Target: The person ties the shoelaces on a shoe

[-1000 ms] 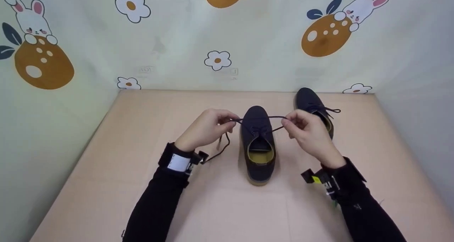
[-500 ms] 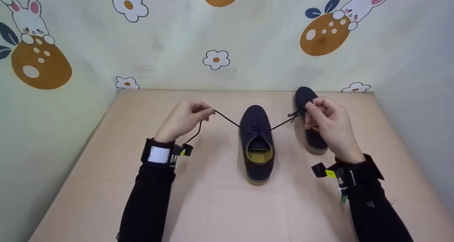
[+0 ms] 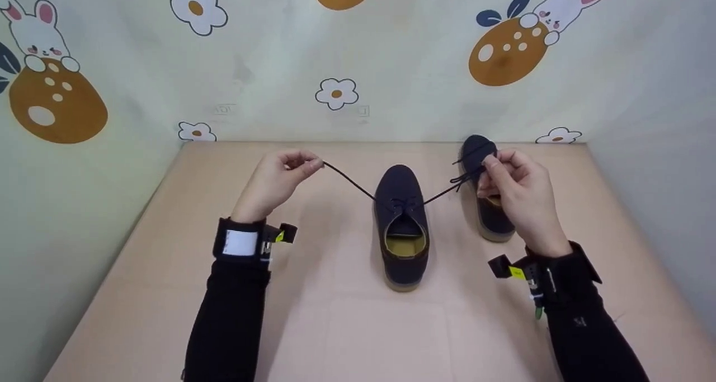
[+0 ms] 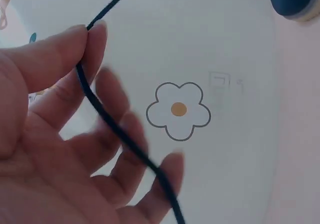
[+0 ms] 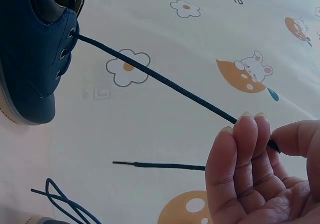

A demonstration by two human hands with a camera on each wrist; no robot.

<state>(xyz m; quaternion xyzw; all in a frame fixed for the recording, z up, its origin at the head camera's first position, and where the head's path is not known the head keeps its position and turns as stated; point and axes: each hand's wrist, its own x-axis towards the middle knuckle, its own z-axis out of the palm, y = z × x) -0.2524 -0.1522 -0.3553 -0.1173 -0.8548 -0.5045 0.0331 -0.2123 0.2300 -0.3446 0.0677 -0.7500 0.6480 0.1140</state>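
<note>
A dark navy lace-up shoe (image 3: 404, 270) stands in the middle of the table, toe away from me. My left hand (image 3: 279, 178), up and to the left of it, pinches one end of its shoelace (image 3: 352, 182) between thumb and forefinger. In the left wrist view that lace (image 4: 117, 126) runs down past the loosely bent other fingers. To the right, my right hand (image 3: 517, 192) pinches the other lace end (image 5: 165, 80), whose tip (image 5: 160, 165) sticks out beyond the fingers. Both lace ends slant upward from the shoe's eyelets.
A second navy shoe (image 3: 495, 225) stands at the back right, partly behind my right hand, its own lace loops (image 5: 65, 201) lying loose. The pale pink tabletop (image 3: 386, 337) meets a printed cloth wall (image 3: 268, 63) at the back and sides.
Both hands have moved apart and slightly upward, drawing the lace ends out to either side. The lace stretch that crossed over the shoe's toe is gone from there.
</note>
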